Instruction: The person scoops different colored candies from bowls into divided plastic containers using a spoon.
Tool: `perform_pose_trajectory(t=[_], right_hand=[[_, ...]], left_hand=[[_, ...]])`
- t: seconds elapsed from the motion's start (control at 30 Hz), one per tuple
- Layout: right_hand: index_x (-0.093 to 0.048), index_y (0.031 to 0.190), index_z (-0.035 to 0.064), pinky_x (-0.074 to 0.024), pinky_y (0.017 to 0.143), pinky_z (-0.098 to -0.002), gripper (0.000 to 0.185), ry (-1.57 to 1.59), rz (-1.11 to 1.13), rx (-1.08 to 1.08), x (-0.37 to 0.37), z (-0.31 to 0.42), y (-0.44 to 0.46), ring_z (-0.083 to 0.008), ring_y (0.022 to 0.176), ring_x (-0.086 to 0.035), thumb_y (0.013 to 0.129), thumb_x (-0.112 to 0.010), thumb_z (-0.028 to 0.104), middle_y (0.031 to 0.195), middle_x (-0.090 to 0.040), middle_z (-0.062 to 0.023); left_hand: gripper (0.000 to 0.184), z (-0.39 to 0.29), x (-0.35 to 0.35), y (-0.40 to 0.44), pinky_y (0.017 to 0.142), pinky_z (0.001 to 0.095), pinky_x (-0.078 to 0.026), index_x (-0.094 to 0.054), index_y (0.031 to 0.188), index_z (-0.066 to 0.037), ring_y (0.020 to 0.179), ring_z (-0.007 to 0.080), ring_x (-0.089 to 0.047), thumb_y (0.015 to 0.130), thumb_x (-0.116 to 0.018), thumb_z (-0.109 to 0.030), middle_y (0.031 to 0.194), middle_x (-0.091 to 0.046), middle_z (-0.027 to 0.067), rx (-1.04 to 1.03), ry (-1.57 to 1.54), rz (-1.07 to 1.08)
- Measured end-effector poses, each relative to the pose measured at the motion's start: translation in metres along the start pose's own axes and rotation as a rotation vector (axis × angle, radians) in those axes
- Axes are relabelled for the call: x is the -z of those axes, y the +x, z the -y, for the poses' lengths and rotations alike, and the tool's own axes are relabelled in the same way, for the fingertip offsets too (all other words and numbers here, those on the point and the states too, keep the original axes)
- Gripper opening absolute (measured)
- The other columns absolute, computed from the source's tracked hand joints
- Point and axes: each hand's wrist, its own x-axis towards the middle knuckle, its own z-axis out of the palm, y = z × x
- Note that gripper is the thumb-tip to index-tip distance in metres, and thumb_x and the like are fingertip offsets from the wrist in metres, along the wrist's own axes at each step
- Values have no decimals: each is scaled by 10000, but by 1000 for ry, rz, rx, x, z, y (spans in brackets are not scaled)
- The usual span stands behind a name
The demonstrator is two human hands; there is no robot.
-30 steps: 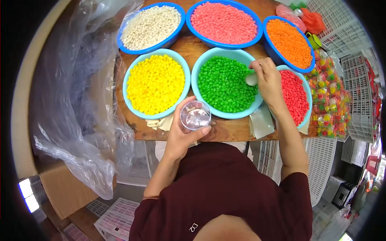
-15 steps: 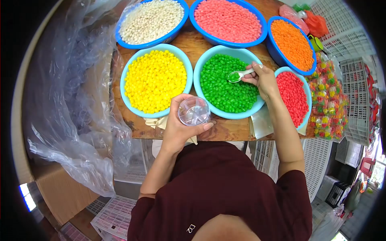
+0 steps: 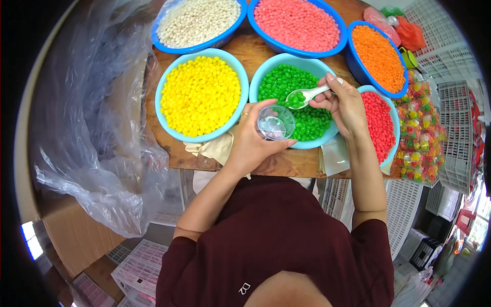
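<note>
My left hand (image 3: 251, 140) is closed around a clear plastic cup (image 3: 276, 123), held over the near left edge of a light-blue basin (image 3: 260, 59) of green candies (image 3: 313, 126). Between the thumb and fingers of my right hand (image 3: 343, 102) is the handle of a white spoon (image 3: 315, 92). A few green candies lie in the spoon's bowl, which is above the basin, just up and right of the cup. No candies show inside the cup. To the left stands a light-blue basin of yellow candies (image 3: 201, 97).
Blue basins of white (image 3: 197, 23), pink (image 3: 296, 25) and orange candies (image 3: 378, 56) line the back. Red candies (image 3: 378, 120) fill a basin at right, beside bagged mixed candies (image 3: 419, 128). Clear plastic sheeting (image 3: 97, 128) hangs at left over a cardboard box (image 3: 79, 235).
My left hand has carried the cup right and up, over the green candies' basin. The spoon has come up from the candies with some in it and is now beside the cup.
</note>
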Motion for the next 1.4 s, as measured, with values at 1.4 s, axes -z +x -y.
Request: perform_pose_trajectory(t=[1.4], right_hand=[[-658,983,-59,-575,599,-279,250,-785,351,262,-164,-70,100,-192,701,-698,954,-583,178,859,-676,-165]], left_hand=[[766,2,57,-72,997,344,-453,-435,1250,-70,1185,191,-522,639,-894,-114,1263,-529,91,25,-356,-212]])
